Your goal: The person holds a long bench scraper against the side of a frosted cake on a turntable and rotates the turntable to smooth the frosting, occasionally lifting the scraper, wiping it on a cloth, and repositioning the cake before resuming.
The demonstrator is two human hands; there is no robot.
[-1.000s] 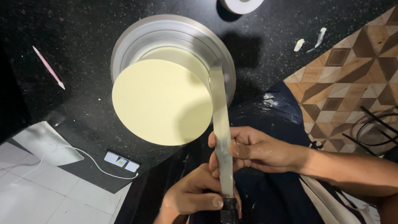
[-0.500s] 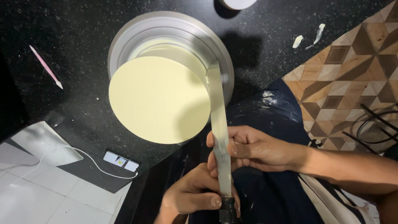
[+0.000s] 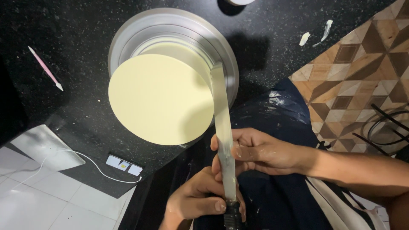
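A tall round cake (image 3: 159, 98) coated in smooth pale yellow icing stands on a silver turntable (image 3: 228, 64) on a black speckled counter. A long metal spatula (image 3: 222, 127) stands upright against the cake's right side. My left hand (image 3: 200, 200) grips the spatula low down, near its black handle (image 3: 232, 217). My right hand (image 3: 255, 151) holds the blade higher up, fingers wrapped across it.
A pink modelling tool (image 3: 44, 68) lies on the counter at left. White icing smears (image 3: 315, 34) mark the counter at upper right. A small white charger with cable (image 3: 123, 165) sits near the counter edge. A patterned wooden surface (image 3: 362, 64) is at right, tiled floor below left.
The view has drifted slightly; cake and turntable sit a little higher and further left in frame. Both hands keep the same hold on the spatula against the cake.
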